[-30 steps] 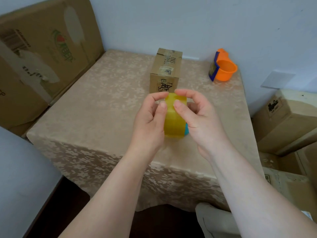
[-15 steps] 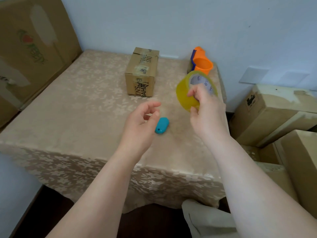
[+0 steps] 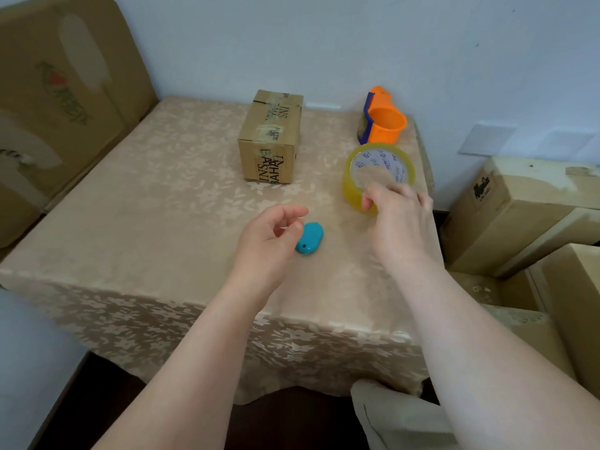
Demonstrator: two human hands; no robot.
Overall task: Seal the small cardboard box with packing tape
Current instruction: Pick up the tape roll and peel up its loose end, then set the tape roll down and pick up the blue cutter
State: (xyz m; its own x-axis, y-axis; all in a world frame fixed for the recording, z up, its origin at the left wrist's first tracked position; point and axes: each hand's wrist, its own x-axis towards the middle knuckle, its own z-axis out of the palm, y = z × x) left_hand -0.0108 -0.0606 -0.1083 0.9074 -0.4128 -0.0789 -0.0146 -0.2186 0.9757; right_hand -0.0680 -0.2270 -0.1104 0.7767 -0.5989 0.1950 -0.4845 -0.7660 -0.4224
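The small cardboard box (image 3: 271, 138) stands at the back middle of the table (image 3: 146, 206), with old tape strips and black lettering on it. To its right a yellowish roll of packing tape (image 3: 352, 188) lies flat on the cloth. My right hand (image 3: 399, 219) pinches the roll's near rim with thumb and fingertips. My left hand (image 3: 266, 245) hovers over the table's front middle, fingers loosely curled and holding nothing. It is just left of a small blue oval cutter (image 3: 311, 238).
An orange and blue tape dispenser (image 3: 384, 123) stands at the back right, just behind the roll. A large flattened carton (image 3: 65, 92) leans at the left. Stacked cardboard boxes (image 3: 519, 216) sit to the right of the table. A beige floral cloth covers the table.
My left hand let go of the roll. My right hand carried it to the right and lowered it flat onto the table. The blue cutter came into sight.
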